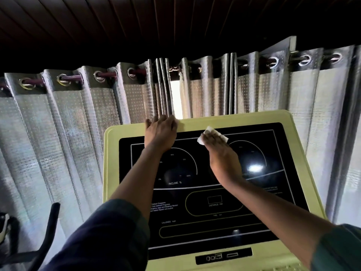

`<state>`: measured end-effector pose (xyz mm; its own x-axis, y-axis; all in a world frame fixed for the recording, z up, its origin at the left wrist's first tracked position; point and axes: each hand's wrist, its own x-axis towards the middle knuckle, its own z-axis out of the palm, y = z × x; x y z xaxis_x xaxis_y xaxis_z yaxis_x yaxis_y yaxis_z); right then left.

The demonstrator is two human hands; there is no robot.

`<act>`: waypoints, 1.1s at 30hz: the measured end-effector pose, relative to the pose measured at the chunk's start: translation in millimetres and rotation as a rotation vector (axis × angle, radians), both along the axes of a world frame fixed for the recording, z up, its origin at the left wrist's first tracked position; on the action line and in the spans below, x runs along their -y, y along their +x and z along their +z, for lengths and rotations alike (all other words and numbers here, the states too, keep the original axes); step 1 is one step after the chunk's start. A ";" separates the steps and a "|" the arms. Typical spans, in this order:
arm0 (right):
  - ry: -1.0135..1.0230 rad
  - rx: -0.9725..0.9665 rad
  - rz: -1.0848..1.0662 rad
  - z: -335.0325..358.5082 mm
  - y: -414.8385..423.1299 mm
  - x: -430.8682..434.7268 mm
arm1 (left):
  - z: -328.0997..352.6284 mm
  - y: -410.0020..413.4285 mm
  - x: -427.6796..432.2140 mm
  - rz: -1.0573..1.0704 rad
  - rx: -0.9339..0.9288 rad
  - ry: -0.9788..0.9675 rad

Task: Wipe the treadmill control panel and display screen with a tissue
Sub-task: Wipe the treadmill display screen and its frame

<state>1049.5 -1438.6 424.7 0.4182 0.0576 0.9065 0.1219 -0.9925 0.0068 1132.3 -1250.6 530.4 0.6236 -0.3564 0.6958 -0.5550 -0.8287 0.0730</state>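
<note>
My flat right hand (220, 153) presses tissue (201, 140) at display screen (195, 212) top; remainder lies toward me. Left hand (160, 133) grips rim (234, 120).

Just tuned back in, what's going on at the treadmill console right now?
A person is cleaning the treadmill's black display panel. The right hand presses a white tissue flat against the panel's upper part, between the two dial graphics. The left hand holds the top edge of the yellow-green frame, apparently to steady it. Grey curtains hang behind the console.
</note>
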 end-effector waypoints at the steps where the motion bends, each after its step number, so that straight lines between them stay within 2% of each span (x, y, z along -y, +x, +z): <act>1: -0.050 0.004 0.033 -0.1 -2.2 7.2 | -2.4 -0.3 1.3 0.008 0.023 -0.014; 2: -0.021 0.015 0.027 2.7 -4.2 15.2 | -4.3 -0.1 2.3 0.013 0.040 -0.026; 5: 0.326 0.058 -0.096 11.1 -8.9 20.3 | -6.4 0.3 5.3 0.010 0.065 -0.052; 6: 0.324 0.050 -0.103 10.4 -8.6 15.4 | -6.7 0.0 5.2 0.011 0.070 -0.058; 9: 0.015 0.008 0.008 -1.3 -11.7 17.0 | -8.4 -0.5 4.0 0.015 0.080 -0.070; 10: -0.008 0.018 0.019 0.0 -14.6 27.1 | -8.7 -1.5 4.7 0.014 0.081 -0.070; 13: 0.295 0.053 -0.102 11.0 -20.1 43.7 | -8.7 -8.0 11.0 0.048 0.074 -0.085; 14: 0.329 0.052 -0.136 12.5 -19.1 41.0 | -8.1 -10.5 13.7 0.066 0.058 -0.105; 16: 0.181 0.018 -0.092 5.9 -16.3 37.3 | -5.8 -14.3 21.5 0.060 0.019 -0.130; 18: 0.000 0.021 -0.051 1.6 -18.0 50.3 | -1.6 -17.3 35.2 -0.042 -0.001 -0.093; 19: 0.036 0.020 -0.072 4.4 -19.6 59.3 | 0.8 -19.9 43.4 -0.106 -0.016 -0.070; 21: 0.285 0.045 -0.153 10.9 -23.1 67.8 | 2.4 -25.8 60.1 -0.171 -0.036 -0.039; 22: 0.347 0.058 -0.181 13.1 -23.9 67.4 | 1.4 -27.7 66.5 -0.164 -0.031 -0.032; 23: 0.329 0.055 -0.186 13.0 -25.2 65.3 | -1.1 -28.5 71.1 -0.145 -0.017 -0.029; 26: 0.072 0.032 -0.086 3.6 -31.8 79.8 | -10.3 -24.2 74.5 -0.105 0.057 -0.044; 27: 0.109 0.034 -0.090 7.4 -34.3 91.7 | -12.0 -22.5 74.1 -0.101 0.083 -0.047; 30: 0.448 0.092 -0.218 13.2 -37.4 117.5 | -15.1 -21.2 75.8 -0.093 0.139 -0.055; 33: 0.499 0.116 -0.278 -5.5 -39.8 118.4 | -16.9 -21.3 76.8 -0.086 0.145 -0.078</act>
<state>1009.7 -1557.0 419.1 0.2528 -0.4864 0.8363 -0.1173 -0.8735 -0.4725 1111.0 -1327.4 513.5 0.4843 -0.3455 0.8038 -0.6327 -0.7729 0.0490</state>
